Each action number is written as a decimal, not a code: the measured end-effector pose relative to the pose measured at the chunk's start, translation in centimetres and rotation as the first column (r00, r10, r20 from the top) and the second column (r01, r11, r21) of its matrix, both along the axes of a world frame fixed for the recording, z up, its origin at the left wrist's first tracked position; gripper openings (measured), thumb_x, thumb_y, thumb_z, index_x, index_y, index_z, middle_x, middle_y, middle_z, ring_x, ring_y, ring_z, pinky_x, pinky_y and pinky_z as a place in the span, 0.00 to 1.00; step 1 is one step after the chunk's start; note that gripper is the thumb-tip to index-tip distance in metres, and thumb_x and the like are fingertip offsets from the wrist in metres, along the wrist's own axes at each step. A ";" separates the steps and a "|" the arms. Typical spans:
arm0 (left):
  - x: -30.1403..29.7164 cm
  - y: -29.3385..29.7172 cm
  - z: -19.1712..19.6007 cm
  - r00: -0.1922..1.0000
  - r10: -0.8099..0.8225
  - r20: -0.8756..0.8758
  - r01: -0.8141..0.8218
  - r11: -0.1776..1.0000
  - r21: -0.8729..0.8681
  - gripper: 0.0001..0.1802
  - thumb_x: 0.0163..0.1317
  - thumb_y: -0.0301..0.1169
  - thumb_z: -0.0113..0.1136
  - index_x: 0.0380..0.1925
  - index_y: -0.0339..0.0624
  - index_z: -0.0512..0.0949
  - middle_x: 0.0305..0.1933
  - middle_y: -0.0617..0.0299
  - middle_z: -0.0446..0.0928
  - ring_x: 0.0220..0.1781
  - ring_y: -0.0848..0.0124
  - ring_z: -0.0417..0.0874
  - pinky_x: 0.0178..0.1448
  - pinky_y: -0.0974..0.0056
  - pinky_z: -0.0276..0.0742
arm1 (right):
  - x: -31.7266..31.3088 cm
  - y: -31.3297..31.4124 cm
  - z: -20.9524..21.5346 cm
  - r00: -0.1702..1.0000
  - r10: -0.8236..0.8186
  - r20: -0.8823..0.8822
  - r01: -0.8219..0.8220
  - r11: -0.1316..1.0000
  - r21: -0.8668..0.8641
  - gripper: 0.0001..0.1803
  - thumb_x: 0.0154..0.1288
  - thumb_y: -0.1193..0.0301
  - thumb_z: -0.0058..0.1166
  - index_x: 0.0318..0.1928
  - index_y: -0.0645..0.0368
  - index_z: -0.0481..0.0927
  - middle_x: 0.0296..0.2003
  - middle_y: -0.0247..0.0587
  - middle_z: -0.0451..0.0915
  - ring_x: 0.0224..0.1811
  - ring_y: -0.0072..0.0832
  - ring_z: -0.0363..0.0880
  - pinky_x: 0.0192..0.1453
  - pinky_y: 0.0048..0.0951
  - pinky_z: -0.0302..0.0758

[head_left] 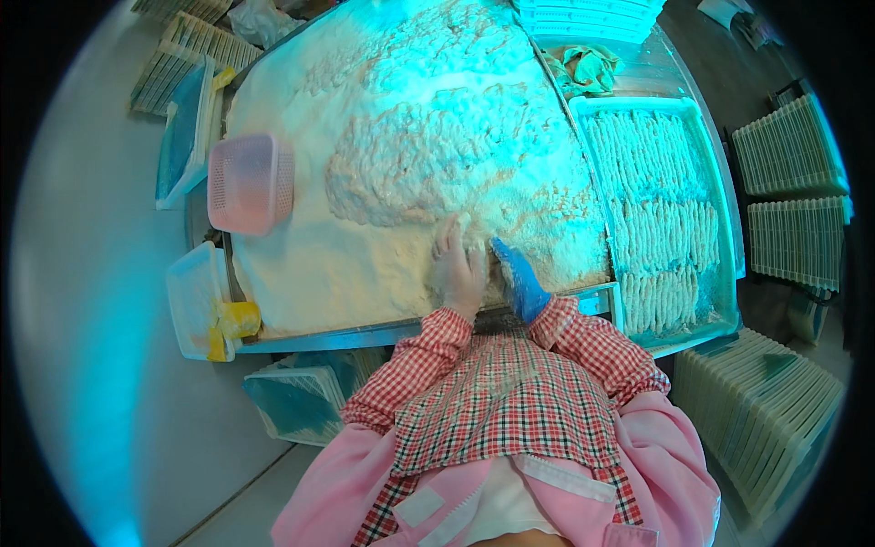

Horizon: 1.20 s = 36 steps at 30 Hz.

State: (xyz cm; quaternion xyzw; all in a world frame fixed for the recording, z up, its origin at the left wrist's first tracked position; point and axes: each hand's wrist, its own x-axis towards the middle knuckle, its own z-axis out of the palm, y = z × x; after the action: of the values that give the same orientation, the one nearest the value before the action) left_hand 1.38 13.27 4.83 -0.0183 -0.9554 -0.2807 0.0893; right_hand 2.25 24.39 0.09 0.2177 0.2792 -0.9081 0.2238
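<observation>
Right at the counter's (337, 340) near edge, both gloved hands work close together in the flour (301, 283). The left hand (460, 273), coated white, lies palm down just short of the pile (410, 169), its fingers pointing away from the body; whether they pinch anything, I cannot tell. The right hand (521, 284), in a blue glove, is just beside it, fingers angled toward the left hand; their grip is likewise hidden.

The pile, lumpy and floured, spreads over the middle of the counter, beyond the hands. To the right, a tray (714, 299) bears slim floured pieces (661, 146) laid side by side in three rows. A crumpled cloth (588, 68) lies beyond that tray, near a pale blue crate (591, 18). On the left, a pink basket (246, 178) stands at the counter's edge, well apart from the hands.
</observation>
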 end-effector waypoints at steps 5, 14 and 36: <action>0.3 4.0 0.2 0.945 -0.326 -0.017 0.324 0.944 -0.061 0.29 0.68 0.39 0.44 0.66 0.39 0.60 0.74 0.50 0.53 0.75 0.50 0.49 0.77 0.48 0.37 | 0.3 0.8 0.2 0.990 -0.083 -0.111 0.085 0.996 0.015 0.23 0.74 0.58 0.40 0.61 0.59 0.68 0.55 0.41 0.74 0.56 0.30 0.71 0.60 0.34 0.69; -9.6 1.7 -1.1 0.979 -0.081 -0.187 0.130 0.955 0.265 0.20 0.67 0.39 0.51 0.51 0.33 0.72 0.51 0.53 0.74 0.55 0.62 0.72 0.62 0.57 0.65 | 5.0 17.0 3.7 0.981 -0.172 0.090 0.129 0.924 0.360 0.25 0.70 0.52 0.46 0.58 0.56 0.74 0.40 0.33 0.76 0.31 0.21 0.73 0.32 0.22 0.73; -12.1 -8.3 -1.7 0.942 -0.159 0.294 -0.031 0.835 0.549 0.07 0.64 0.33 0.54 0.36 0.43 0.78 0.30 0.66 0.75 0.32 0.75 0.74 0.38 0.66 0.72 | 14.8 46.0 -1.7 0.898 -0.183 0.399 -0.435 -0.499 0.750 0.27 0.72 0.50 0.42 0.58 0.57 0.75 0.37 0.45 0.83 0.39 0.28 0.81 0.45 0.32 0.73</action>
State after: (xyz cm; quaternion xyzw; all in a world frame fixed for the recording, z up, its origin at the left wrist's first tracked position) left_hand -10.74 4.93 3.11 0.0225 -0.8356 -0.5432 -0.0788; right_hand 17.05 70.40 -1.60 0.4195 0.8958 -0.1157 0.0911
